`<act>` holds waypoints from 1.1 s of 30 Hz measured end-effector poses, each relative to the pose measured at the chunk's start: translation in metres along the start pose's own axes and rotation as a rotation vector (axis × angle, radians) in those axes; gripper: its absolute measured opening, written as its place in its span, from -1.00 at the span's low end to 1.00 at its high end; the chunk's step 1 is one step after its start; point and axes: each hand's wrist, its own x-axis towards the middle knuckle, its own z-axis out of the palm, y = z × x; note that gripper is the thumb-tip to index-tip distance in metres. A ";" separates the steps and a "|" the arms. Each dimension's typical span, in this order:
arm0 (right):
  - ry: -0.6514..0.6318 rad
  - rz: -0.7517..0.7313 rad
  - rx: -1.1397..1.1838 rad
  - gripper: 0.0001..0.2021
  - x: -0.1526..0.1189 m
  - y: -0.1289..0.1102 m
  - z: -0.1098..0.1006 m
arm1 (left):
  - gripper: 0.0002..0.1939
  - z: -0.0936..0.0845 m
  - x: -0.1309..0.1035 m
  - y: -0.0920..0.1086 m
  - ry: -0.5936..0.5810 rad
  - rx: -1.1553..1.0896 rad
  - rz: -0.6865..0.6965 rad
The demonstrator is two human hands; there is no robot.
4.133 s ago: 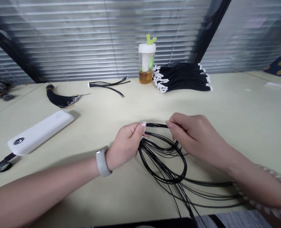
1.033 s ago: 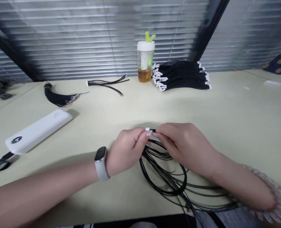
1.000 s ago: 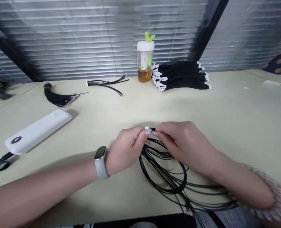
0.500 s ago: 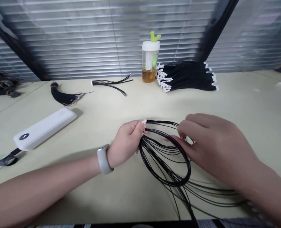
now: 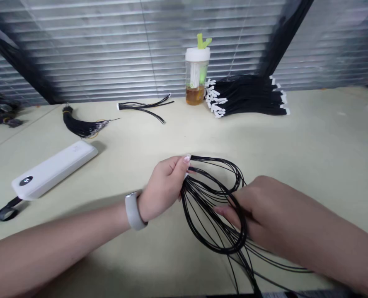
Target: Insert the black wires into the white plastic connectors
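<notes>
My left hand, with a grey band on the wrist, pinches the gathered end of a bundle of black wires between thumb and fingers. Small white connector pieces peek out at its fingertips. From there the wires fan out to the right in two large loops, and loose strands run down to the table's front edge. My right hand is at the right side of the loops, thumb and fingers curled in among the strands. Part of its fingers is hidden behind the wires.
A drink bottle stands at the back beside a stack of black cables with white connectors. Short cables and a tied black bundle lie further left. A white power bank with a cord is on the left.
My right hand has moved down from the upper loop to the strands lower in the bundle, leaving the upper loop in full view. My left hand keeps its grip.
</notes>
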 end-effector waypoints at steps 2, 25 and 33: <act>-0.072 -0.002 0.114 -0.72 0.002 0.004 -0.001 | -0.56 -0.001 0.000 -0.002 0.019 -0.012 0.006; -0.124 0.004 0.810 -0.68 0.026 0.002 0.025 | -0.58 0.005 -0.007 0.010 0.078 0.048 0.057; -0.016 -0.059 0.530 -0.76 0.023 0.002 0.027 | -0.56 0.003 -0.004 0.008 0.032 0.220 0.116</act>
